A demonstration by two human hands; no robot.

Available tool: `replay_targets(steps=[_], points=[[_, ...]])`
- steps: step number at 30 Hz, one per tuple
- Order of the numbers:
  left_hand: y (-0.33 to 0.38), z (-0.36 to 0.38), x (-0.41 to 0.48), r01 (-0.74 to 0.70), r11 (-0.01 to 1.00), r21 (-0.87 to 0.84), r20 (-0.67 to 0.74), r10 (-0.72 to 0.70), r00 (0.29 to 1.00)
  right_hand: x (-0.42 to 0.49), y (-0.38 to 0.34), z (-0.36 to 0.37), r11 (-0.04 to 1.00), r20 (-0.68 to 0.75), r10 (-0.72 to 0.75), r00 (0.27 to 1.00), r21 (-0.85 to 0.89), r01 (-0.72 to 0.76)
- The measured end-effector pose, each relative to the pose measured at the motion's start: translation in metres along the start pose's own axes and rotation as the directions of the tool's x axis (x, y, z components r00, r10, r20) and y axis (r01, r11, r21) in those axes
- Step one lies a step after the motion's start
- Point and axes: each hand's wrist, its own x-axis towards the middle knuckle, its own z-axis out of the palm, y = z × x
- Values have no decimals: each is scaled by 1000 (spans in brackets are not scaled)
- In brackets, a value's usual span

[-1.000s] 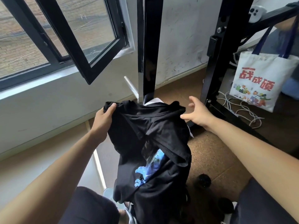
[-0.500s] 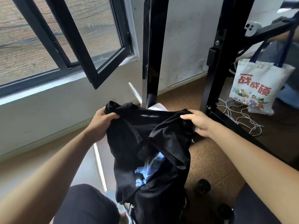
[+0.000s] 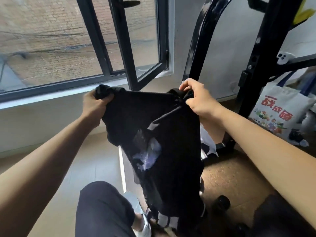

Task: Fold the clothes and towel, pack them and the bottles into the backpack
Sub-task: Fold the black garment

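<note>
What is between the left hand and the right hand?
The black shirt, held stretched from left hand to right hand, seen in the head view.

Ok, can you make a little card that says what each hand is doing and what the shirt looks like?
item: black shirt with a blue print, hanging down
left side: left hand grips one top corner
right side: right hand grips the other top corner
folded: no, held stretched between both hands
nearby: white tote bag, open window

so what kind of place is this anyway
Probably a lived-in room, perhaps a dorm or a small flat, rather than a shop or workshop. An open black-framed window looks onto a brick wall. A black metal frame stands on the floor, and a printed tote bag hangs beside it.
</note>
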Motion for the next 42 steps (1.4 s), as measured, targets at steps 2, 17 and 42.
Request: replay_targets(steps=[2, 17, 42], points=[[13, -26, -1, -59, 998, -8, -79, 58, 995, 12, -16, 4, 997, -60, -42, 997, -64, 38], [23, -139, 9, -194, 912, 363, -315, 315, 895, 54, -103, 63, 985, -333, -123, 935, 75, 156], [27, -165, 52, -186, 854, 485, -198, 315, 928, 106, -86, 87, 985, 93, 99, 991, 129, -111]])
